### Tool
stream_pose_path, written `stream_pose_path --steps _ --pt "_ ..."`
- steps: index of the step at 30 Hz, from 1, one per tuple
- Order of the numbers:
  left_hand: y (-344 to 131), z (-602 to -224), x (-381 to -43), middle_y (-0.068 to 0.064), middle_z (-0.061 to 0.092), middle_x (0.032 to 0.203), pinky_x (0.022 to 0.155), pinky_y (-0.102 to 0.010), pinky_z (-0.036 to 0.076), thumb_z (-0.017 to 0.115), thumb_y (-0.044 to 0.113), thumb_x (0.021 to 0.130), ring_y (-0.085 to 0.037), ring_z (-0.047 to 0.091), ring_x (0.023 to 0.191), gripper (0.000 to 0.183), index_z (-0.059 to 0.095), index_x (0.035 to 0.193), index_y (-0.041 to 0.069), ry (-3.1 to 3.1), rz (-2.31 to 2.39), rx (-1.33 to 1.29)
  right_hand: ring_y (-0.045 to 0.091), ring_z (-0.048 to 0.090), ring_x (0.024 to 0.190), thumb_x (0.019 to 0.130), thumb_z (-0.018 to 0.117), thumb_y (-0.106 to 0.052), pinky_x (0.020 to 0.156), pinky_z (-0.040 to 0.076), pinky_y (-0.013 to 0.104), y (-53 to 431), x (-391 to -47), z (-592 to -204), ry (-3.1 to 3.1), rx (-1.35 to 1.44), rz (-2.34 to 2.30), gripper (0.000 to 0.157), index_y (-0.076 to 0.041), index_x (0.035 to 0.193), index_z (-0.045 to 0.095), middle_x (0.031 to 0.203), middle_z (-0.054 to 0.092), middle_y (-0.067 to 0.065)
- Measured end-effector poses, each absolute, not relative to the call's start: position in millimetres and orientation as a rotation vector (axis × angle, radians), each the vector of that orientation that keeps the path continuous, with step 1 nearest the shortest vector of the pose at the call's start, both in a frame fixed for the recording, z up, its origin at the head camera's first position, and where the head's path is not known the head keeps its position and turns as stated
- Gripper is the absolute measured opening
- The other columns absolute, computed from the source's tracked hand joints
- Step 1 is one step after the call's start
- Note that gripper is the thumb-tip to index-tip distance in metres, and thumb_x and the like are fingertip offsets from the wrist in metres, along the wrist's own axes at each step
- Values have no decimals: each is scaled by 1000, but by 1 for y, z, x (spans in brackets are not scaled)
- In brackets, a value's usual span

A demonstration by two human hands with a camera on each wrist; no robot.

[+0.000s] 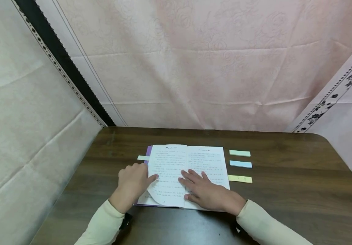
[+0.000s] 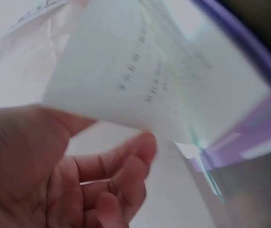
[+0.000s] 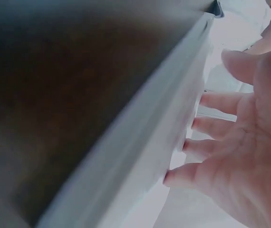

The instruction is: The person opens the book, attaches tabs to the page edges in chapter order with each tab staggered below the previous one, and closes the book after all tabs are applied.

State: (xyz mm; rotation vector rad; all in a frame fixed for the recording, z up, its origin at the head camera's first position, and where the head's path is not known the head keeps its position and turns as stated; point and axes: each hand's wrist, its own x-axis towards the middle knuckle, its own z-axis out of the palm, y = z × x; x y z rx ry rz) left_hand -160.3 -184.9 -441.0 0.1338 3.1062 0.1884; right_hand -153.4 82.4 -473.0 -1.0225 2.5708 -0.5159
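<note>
An open book (image 1: 206, 158) with printed pages and a purple cover lies on the table. At its left side my left hand (image 1: 133, 182) pinches the edge of a page (image 1: 166, 192), whose lower corner is lifted and curled. In the left wrist view this raised page (image 2: 97, 71) crosses between the thumb and fingers of the left hand (image 2: 26, 166). My right hand (image 1: 208, 194) rests on the lower right page, fingers spread. The right wrist view shows the fingertips of the right hand (image 3: 240, 137) touching the paper. A pale green sticky tab (image 1: 143, 158) sticks out of the book's left edge.
Right of the book, a green sticky tab (image 1: 239, 153), a blue sticky tab (image 1: 240, 164) and a yellow sticky tab (image 1: 240, 179) lie in a column. The brown wooden table (image 1: 292, 190) ends at a pale patterned cloth (image 1: 194, 78) behind.
</note>
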Motion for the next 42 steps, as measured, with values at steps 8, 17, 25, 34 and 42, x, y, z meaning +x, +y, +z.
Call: stream_pose_path --steps 8,17,25,34,42 --pt "-163 -441 -160 -19 69 126 86 -54 61 96 41 76 -37 67 116 77 66 133 -1 3038 251 429 34 19 161 112 52 -17 124 23 64 84 -159 -471 2557 -1059 -497 53 -12 163 41 173 28 10" --pt "-147 -469 -179 -25 32 168 121 -59 35 92 52 78 -41 29 156 108 43 158 -3 2753 518 601 36 21 160 112 51 -14 121 24 69 85 -163 -477 2541 -1106 -555 51 -12 162 42 172 30 12" --pt "-135 -467 -184 -21 32 169 120 -58 36 93 49 78 -37 32 156 108 42 159 0 2725 482 576 39 21 160 110 53 -13 120 24 72 89 -164 -479 2549 -1150 -560 53 -11 162 42 172 30 13" --pt "-130 -463 -182 -19 27 172 122 -57 34 94 42 79 -36 27 158 106 38 164 10 2662 527 518 36 27 158 109 59 -20 123 30 58 97 -166 -465 2561 -986 -581 54 -6 159 45 170 30 19" --pt "-125 -460 -181 -19 31 170 118 -60 40 97 39 75 -37 34 156 107 42 162 11 2676 479 495 41 45 144 101 74 -22 112 46 58 121 -200 -457 2774 -637 -529 60 -1 152 53 157 45 24"
